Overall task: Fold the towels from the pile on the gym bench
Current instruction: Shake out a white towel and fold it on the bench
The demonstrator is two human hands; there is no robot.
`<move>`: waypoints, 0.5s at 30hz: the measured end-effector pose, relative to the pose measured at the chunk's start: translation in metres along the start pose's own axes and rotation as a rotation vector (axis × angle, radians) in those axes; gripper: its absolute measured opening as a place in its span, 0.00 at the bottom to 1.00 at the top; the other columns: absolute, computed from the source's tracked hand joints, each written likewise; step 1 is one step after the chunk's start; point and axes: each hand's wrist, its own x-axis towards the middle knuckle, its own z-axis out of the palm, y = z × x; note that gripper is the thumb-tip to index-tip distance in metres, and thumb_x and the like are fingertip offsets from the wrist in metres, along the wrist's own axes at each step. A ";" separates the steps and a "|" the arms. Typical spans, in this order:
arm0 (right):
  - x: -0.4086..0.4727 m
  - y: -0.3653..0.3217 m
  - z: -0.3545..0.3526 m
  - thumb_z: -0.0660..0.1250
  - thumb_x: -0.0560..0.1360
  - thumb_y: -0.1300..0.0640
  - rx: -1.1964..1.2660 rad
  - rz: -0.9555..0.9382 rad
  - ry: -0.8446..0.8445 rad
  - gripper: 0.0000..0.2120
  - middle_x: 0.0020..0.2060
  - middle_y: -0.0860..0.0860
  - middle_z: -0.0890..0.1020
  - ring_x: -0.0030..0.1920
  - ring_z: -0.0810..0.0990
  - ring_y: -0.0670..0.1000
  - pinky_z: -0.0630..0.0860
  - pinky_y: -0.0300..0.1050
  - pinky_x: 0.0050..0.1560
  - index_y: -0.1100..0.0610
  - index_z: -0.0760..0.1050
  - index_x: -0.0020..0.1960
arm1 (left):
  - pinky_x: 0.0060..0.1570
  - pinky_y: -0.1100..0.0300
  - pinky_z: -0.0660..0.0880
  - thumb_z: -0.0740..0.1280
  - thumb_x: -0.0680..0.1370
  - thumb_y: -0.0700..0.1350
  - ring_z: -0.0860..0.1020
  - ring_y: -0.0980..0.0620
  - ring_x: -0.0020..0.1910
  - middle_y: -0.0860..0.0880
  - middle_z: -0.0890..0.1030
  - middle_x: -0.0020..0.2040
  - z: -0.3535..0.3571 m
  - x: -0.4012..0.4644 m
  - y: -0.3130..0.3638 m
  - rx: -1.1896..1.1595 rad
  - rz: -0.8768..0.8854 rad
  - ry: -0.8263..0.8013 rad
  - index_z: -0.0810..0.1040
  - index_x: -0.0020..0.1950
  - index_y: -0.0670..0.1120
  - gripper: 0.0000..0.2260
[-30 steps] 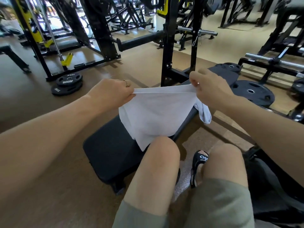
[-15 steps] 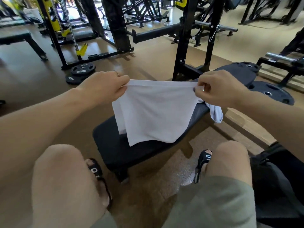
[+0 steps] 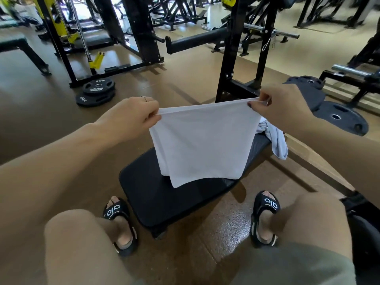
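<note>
White towel (image 3: 201, 140) hangs doubled over bench (image 3: 164, 194); your left hand (image 3: 131, 114), right hand (image 3: 285, 108) pinch top corners. Crumpled towel (image 3: 275, 138) at far edge awaits folding.

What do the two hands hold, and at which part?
A white cloth towel, pinched at its two top corners by the left hand and right hand.

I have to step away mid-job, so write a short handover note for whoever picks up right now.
Left hand and right hand each pinch a top corner of the white towel, stretched between them above the gym bench.
The towel hangs doubled; its lower edge reaches the bench pad.
More towel cloth lies crumpled on the bench's right edge, unfolded.
Left to do: finish this fold, lay it down, then fold the rest.
</note>
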 end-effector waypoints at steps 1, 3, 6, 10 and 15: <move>0.001 0.001 0.001 0.73 0.76 0.55 0.033 0.031 0.012 0.15 0.28 0.53 0.72 0.34 0.75 0.59 0.71 0.49 0.37 0.61 0.72 0.36 | 0.39 0.48 0.74 0.65 0.82 0.45 0.73 0.47 0.35 0.52 0.72 0.37 0.000 0.001 -0.002 -0.038 -0.008 0.009 0.70 0.41 0.45 0.10; 0.004 0.001 0.001 0.74 0.75 0.56 0.099 0.072 0.031 0.14 0.29 0.57 0.75 0.34 0.77 0.61 0.74 0.52 0.37 0.63 0.74 0.38 | 0.40 0.48 0.74 0.66 0.81 0.44 0.73 0.48 0.36 0.52 0.72 0.37 -0.001 0.004 -0.007 -0.095 -0.015 0.032 0.71 0.41 0.45 0.10; 0.008 0.001 -0.002 0.75 0.74 0.56 0.119 0.106 0.058 0.15 0.32 0.61 0.77 0.37 0.78 0.63 0.73 0.52 0.37 0.65 0.75 0.39 | 0.42 0.48 0.76 0.69 0.80 0.44 0.74 0.49 0.37 0.52 0.75 0.38 -0.005 0.010 -0.013 -0.123 -0.033 0.083 0.73 0.42 0.45 0.08; 0.013 0.003 -0.006 0.75 0.75 0.53 0.170 0.151 0.056 0.15 0.33 0.60 0.80 0.37 0.79 0.58 0.73 0.48 0.37 0.64 0.76 0.39 | 0.41 0.48 0.76 0.68 0.80 0.46 0.75 0.49 0.37 0.52 0.75 0.37 -0.012 0.017 -0.014 -0.077 -0.049 0.138 0.73 0.42 0.46 0.09; 0.017 0.007 -0.007 0.74 0.76 0.56 0.271 0.258 -0.010 0.13 0.30 0.58 0.81 0.24 0.78 0.40 0.66 0.28 0.22 0.65 0.76 0.40 | 0.37 0.48 0.76 0.66 0.81 0.47 0.75 0.46 0.37 0.52 0.75 0.37 -0.014 0.024 -0.006 0.008 -0.089 0.155 0.72 0.42 0.48 0.09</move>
